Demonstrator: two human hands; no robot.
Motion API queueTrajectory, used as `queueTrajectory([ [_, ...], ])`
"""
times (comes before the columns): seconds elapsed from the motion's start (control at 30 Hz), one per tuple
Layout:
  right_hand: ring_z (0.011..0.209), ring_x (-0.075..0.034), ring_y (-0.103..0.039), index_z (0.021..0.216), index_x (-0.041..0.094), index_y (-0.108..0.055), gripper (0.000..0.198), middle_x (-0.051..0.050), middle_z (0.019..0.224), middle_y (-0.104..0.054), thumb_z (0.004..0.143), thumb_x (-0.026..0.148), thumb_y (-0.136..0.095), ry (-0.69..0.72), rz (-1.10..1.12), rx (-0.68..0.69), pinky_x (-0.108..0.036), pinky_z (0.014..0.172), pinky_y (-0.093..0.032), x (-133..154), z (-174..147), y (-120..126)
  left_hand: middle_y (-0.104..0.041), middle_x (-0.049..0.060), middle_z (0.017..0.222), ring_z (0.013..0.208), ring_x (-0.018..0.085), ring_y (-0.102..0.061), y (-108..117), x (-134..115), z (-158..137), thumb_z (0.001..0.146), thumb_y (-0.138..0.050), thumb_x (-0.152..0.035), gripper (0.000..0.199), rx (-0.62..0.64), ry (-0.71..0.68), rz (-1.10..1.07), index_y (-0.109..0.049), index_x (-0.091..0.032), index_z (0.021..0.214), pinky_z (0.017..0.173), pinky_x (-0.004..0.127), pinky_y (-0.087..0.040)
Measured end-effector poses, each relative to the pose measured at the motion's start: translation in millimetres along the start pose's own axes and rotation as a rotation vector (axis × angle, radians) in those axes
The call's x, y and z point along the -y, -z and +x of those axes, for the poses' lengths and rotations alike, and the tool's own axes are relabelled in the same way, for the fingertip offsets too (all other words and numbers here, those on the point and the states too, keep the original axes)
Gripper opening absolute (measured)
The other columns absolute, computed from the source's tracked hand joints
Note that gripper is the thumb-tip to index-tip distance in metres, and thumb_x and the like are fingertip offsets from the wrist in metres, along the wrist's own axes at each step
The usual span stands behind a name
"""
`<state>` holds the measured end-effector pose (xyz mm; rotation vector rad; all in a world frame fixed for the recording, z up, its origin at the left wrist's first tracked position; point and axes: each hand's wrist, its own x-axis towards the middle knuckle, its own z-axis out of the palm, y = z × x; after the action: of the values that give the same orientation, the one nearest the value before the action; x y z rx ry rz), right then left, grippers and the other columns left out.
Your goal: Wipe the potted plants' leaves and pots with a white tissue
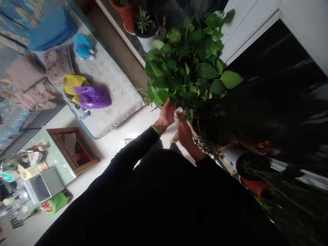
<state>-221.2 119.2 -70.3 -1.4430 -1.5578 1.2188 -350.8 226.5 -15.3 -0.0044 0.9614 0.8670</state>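
A large leafy green houseplant [189, 71] with broad glossy leaves fills the upper middle. My left hand [166, 114] is at its lower edge, palm partly turned up, with thumb and fingers apart against the lowest leaves. Some of its fingertips are lost among the foliage, and I cannot tell whether they touch a leaf. My right hand [184, 130], just to the right and slightly lower, is closed on a crumpled white tissue [178, 114]. The tissue lies between the two hands, close under the leaves.
Other potted plants stand on the sill: a small succulent [144, 22] and a terracotta pot [127, 13]. Dark window glass [279, 85] is on the right, near a red pot [255, 186]. Leftward are a bed [115, 89] with a purple bag [93, 96] and a cluttered glass-topped table [60, 153].
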Motion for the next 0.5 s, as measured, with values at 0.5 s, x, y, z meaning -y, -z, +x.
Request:
queueTrajectory([
  [0.5,0.175,-0.030,-0.038,0.171,0.016,-0.053,0.082,-0.016,0.181,-0.048,0.113,0.068,-0.028,0.020,-0.075,-0.025,-0.056,0.148,-0.028,1.3,41.8,4.6,-0.084,0.017,0.121,0.153,0.037,-0.060,-9.6,-6.8,-3.4,0.114,-0.026,-0.067,0.069,0.066,0.024,-0.029,-0.076,-0.023,0.099,0.138,0.057,-0.038],
])
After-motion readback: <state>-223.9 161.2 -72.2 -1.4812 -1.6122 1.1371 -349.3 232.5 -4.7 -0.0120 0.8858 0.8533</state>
